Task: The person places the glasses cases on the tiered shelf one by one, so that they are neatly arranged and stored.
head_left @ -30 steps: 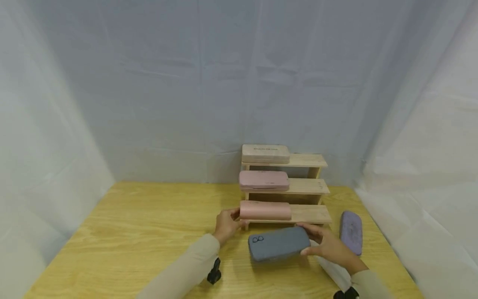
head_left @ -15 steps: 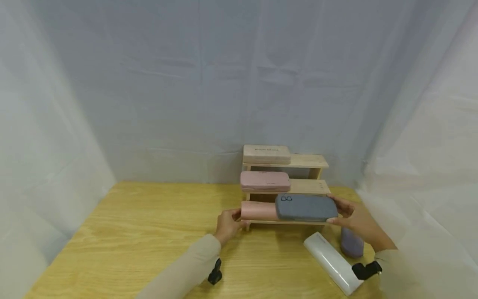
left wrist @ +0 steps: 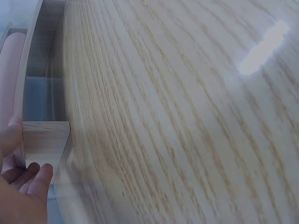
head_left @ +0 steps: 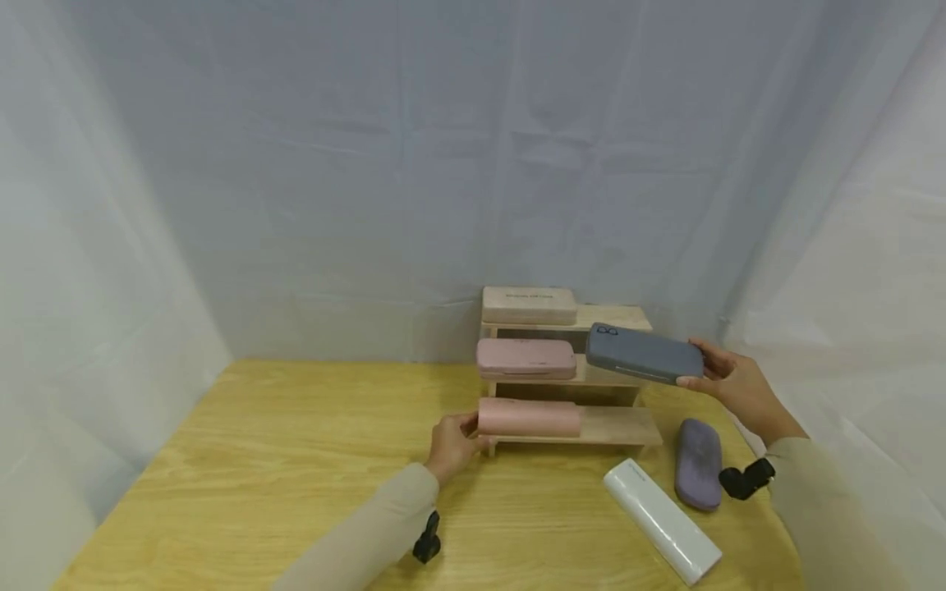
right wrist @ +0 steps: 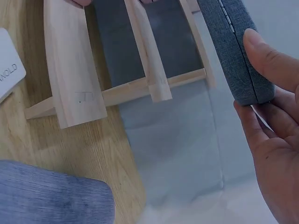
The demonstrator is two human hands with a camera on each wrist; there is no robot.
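My right hand (head_left: 742,390) grips the right end of a blue-grey glasses case (head_left: 641,353) and holds it up in front of the middle tier of a three-tier wooden rack (head_left: 624,425). In the right wrist view the thumb presses the side of the case by its hinge, fingers beneath. At the bottom tier's left end, my left hand (head_left: 451,447) holds the rack's edge, close beside a salmon-pink glasses case (head_left: 529,418). A pink glasses case (head_left: 525,359) lies on the middle tier's left half. Above it, a beige glasses case (head_left: 529,304) sits on the top tier.
On the table (head_left: 296,460), right of the rack, lie a white glasses case (head_left: 663,521), set at a slant, and a purple glasses case (head_left: 698,465). Pale sheeting (head_left: 443,205) hangs behind the table and along both sides.
The right hand has carried the blue-grey case up and to the right, from low over the table, past the bottom tier, to middle-tier height. The left hand keeps its place.
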